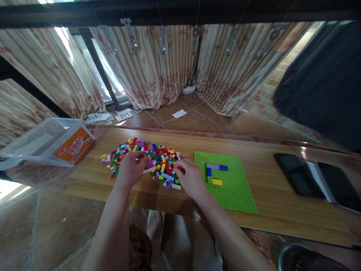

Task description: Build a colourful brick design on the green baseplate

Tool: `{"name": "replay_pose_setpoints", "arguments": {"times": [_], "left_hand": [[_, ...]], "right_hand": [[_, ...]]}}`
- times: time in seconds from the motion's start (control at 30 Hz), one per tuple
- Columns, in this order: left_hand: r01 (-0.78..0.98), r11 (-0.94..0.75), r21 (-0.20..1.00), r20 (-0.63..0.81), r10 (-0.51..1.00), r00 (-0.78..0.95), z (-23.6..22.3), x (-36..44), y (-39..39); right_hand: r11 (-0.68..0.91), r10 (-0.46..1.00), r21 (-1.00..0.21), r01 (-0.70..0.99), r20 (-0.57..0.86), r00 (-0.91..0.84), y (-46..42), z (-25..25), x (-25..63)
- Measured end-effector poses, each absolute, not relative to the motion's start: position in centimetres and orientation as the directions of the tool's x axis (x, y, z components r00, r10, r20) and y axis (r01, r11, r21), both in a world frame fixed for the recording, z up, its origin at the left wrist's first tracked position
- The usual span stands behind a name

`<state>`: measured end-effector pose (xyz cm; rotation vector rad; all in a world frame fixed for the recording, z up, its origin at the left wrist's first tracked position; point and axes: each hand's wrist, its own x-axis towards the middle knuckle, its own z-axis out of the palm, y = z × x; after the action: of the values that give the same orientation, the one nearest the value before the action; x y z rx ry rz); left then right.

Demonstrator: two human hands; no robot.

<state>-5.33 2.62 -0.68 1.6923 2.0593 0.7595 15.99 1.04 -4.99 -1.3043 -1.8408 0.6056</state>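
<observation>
A pile of small toy building bricks (163,158) in many colours lies spread on the wooden table. My left hand (131,169) is over the pile's left part, fingers bent and the thumb a little apart from them, with no brick visible in its grasp. At the pile's right edge, my right hand (190,176) has thumb and fingers pinched on a small orange brick (176,166), partly hidden by the fingertips. Right of that hand lies a green baseplate (237,188). Attached to it are blue bricks (209,172), a light purple brick (214,166) and a yellow brick (217,182).
A clear plastic box (56,135) with an orange label stands left of the table (93,184). Two dark phone-like devices (296,175) lie at the right end. Curtains (158,67) hang beyond, and papers (179,113) are on the tiled floor.
</observation>
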Motion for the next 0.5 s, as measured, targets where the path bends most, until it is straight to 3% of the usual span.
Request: {"name": "replay_pose_setpoints", "arguments": {"times": [0.33,0.5], "left_hand": [[0.813,0.203,0.546,0.052,0.96,-0.275,-1.1,-6.7,3.2],[0.779,0.208,0.591,0.108,0.937,-0.332,-1.0,-8.4,3.0]], "right_hand": [[0.473,0.876,-0.7,0.535,0.436,-0.205,0.1,-4.5,15.8],[0.49,0.868,-0.695,0.526,0.441,-0.226,-0.7,-4.5,17.5]]}}
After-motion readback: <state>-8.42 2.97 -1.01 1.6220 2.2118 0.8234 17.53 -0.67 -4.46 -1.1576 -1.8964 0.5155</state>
